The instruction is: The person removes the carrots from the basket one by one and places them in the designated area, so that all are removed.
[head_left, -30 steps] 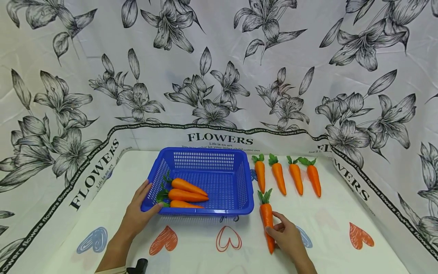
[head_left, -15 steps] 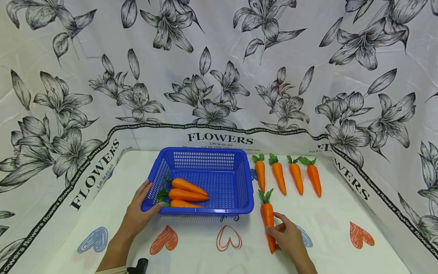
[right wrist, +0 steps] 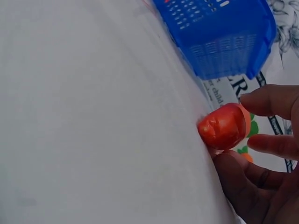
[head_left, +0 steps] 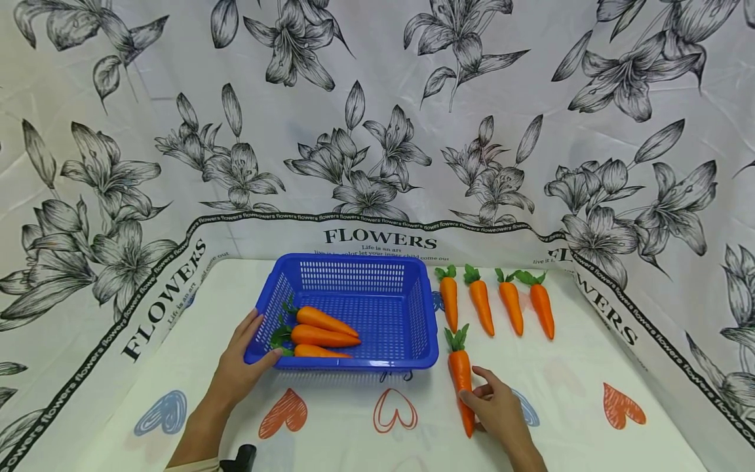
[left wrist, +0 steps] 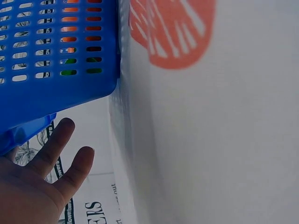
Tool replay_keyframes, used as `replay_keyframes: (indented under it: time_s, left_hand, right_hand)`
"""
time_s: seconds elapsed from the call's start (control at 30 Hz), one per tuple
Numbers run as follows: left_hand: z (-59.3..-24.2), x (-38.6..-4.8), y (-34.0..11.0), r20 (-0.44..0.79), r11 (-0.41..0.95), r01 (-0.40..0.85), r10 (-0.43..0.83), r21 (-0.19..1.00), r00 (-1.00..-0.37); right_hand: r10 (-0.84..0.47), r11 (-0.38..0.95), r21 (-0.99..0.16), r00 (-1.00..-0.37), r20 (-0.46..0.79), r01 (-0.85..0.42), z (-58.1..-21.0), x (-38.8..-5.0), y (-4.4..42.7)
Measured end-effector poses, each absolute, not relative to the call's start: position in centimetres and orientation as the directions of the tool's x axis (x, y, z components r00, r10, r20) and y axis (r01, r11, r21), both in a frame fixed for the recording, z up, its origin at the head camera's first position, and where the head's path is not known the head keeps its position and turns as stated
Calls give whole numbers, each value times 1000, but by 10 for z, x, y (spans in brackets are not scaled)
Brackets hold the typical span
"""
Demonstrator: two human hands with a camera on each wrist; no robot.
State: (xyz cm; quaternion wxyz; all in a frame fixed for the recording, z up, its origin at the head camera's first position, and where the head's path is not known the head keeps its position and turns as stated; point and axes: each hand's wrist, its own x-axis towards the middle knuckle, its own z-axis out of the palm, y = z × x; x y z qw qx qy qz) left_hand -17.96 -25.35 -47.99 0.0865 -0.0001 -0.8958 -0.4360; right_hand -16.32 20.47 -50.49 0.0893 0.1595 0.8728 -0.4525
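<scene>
Backdrop: white cloth with black line-drawn lilies and the word FLOWERS.
Table: pale tablecloth printed with red and blue hearts.
Basket: blue plastic basket with slotted walls, near the far edge; three carrots lie side by side in its left part, leaves to the left.
Left hand: at the basket's near left corner, thumb over the rim, fingers spread and fairly straight along the outside.
Right hand: curled, pinching the front carrot by its lower half between thumb and fingers.
Front carrot: right of the basket, leaves pointing away.
Row: four more carrots behind it, leaves away.
</scene>
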Motion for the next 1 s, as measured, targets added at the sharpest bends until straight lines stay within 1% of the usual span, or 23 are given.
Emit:
replay_keyframes:
  time_s: [0.23,0.43,0.53,0.8,1.0]
  left_hand:
    - [-479,-179,-252,150,625,70,-75,778,-986]
    - [-479,-178,-252,151,623,69,-79,779,-985]
    - [-480,-178,-253,153,622,73,-75,779,-985]
    - [-481,-178,-254,161,627,75,-82,775,-984]
    - [-482,-179,-254,162,629,74,-84,774,-983]
  right_hand:
    - [171,495,-805,-944,-280,329,-500,-160,211]
    - [193,457,-825,-943,-272,332,-487,-156,219]
    - [207,443,-831,-940,-271,337,-479,-153,223]
    - [209,391,-876,-954,-215,283,-446,-146,231]
    - [206,337,-906,-959,-195,257,-424,-139,232]
